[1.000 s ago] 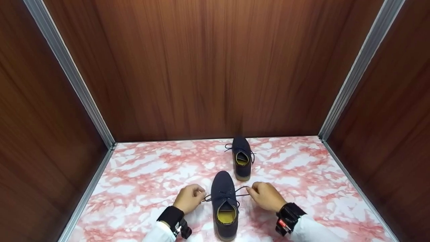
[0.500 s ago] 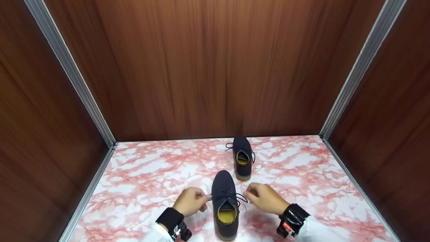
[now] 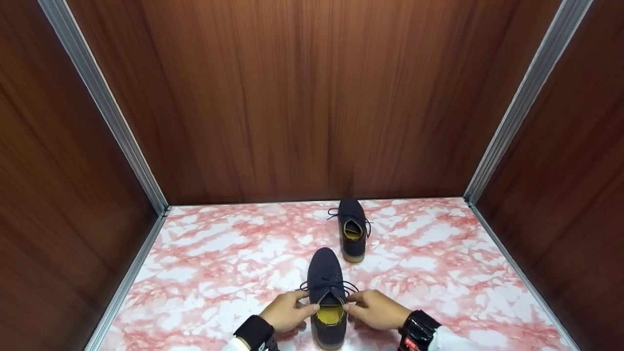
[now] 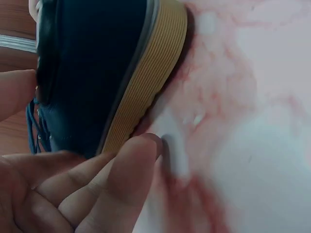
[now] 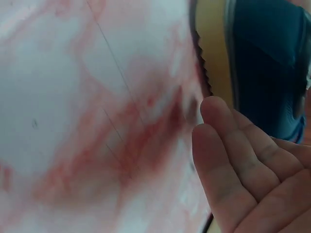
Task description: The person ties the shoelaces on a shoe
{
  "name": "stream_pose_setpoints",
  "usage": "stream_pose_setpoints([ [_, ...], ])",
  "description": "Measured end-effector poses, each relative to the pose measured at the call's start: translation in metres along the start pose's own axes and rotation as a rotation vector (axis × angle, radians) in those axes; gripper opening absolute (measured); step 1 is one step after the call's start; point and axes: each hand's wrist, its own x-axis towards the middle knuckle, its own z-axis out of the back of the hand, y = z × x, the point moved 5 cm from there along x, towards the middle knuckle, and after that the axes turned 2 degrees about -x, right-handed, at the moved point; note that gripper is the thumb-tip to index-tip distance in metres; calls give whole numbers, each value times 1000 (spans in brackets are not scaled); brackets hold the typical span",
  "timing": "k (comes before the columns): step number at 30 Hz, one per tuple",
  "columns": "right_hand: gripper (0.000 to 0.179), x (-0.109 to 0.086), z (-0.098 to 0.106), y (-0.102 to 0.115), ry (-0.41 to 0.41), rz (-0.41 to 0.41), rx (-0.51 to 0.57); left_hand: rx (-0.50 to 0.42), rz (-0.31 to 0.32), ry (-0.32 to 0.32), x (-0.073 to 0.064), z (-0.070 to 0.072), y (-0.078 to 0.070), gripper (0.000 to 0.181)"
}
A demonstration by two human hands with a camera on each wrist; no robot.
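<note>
A dark navy lace-up shoe (image 3: 324, 267) with a yellow lining stands on the floor panel, its toe pointing away. Its laces (image 3: 351, 286) make a bow with loops out to both sides. At the left of the opening, my left hand (image 3: 286, 312) holds the collar, thumb at the rim and fingers outside. On the opposite side my right hand (image 3: 379, 310) does likewise. The ribbed tan sole (image 4: 146, 73) shows in the left wrist view, beside the lower fingers. In the right wrist view, fairly straight fingers lie along the shoe's side (image 5: 267, 58).
The matching navy shoe (image 3: 350, 210), laces also in a bow, stands farther back near the wall. Brown wood-grain panels (image 3: 312, 97) rise at the back and both sides, with grey metal strips (image 3: 109, 117) at the corners. The surface (image 3: 219, 253) has a red-and-white marbled pattern.
Both hands have released the lace loops and moved back toward me and inward onto the shoe's collar. The loops, earlier drawn outward, now hang at the shoe's sides. Both shoes keep their places.
</note>
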Motion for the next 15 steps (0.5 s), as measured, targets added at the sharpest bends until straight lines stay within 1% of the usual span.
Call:
stream_pose_setpoints([
  [4,34,-1,-8,0,45,-22,113,-57,-7,29,0,-6,0,73],
  [5,33,-1,-9,0,56,-32,149,-49,-17,28,0,-7,-1,73],
  [8,37,-1,-14,0,81,-42,223,32,-54,8,-1,-9,-4,73],
  [11,44,-2,-18,3,97,-48,300,96,-85,-33,-2,-10,-6,72],
  [12,45,-2,-19,3,102,-53,328,98,-88,-38,-2,-10,-5,72],
  [15,44,-2,-20,6,100,-67,389,62,-81,-50,-1,-11,-6,74],
])
